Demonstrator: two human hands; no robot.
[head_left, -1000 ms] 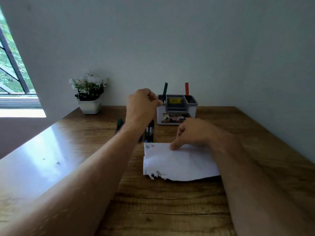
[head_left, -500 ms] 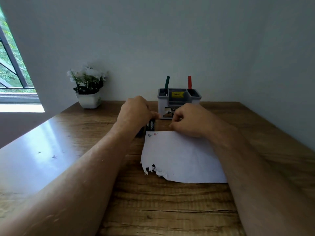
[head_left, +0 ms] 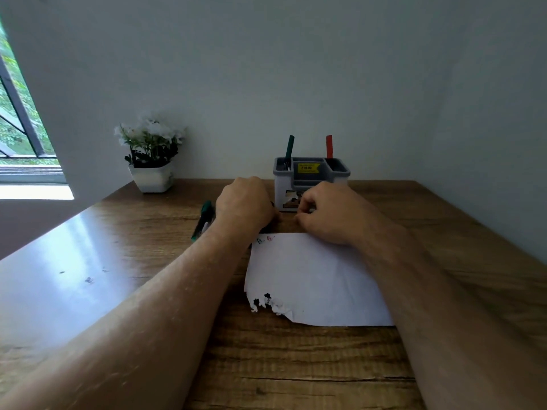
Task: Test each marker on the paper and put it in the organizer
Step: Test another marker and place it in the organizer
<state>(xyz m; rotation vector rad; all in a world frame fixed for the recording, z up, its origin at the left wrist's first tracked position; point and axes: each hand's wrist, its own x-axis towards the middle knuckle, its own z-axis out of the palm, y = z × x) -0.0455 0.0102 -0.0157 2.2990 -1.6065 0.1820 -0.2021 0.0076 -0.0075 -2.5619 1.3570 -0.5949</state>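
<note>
A torn white paper (head_left: 310, 279) with small green and red scribbles at its top left lies on the wooden table (head_left: 142, 232). Behind it stands a grey and white organizer (head_left: 340, 173) holding a green marker (head_left: 289, 146) on the left and a red marker (head_left: 329, 146) on the right. My left hand (head_left: 244, 205) is curled over markers lying left of the paper's top edge, and a dark marker end shows at its fingertips. My right hand (head_left: 322, 214), fingers curled, sits close beside it in front of the organizer. What its fingers pinch is hidden.
Another green-capped marker (head_left: 204, 216) lies on the table just left of my left wrist. A white pot of white flowers (head_left: 151, 161) stands at the back left by the wall. A window (head_left: 17, 128) is at the far left.
My left hand came down from the organizer's left compartment onto the markers on the table. My right hand left the paper and moved up toward my left hand.
</note>
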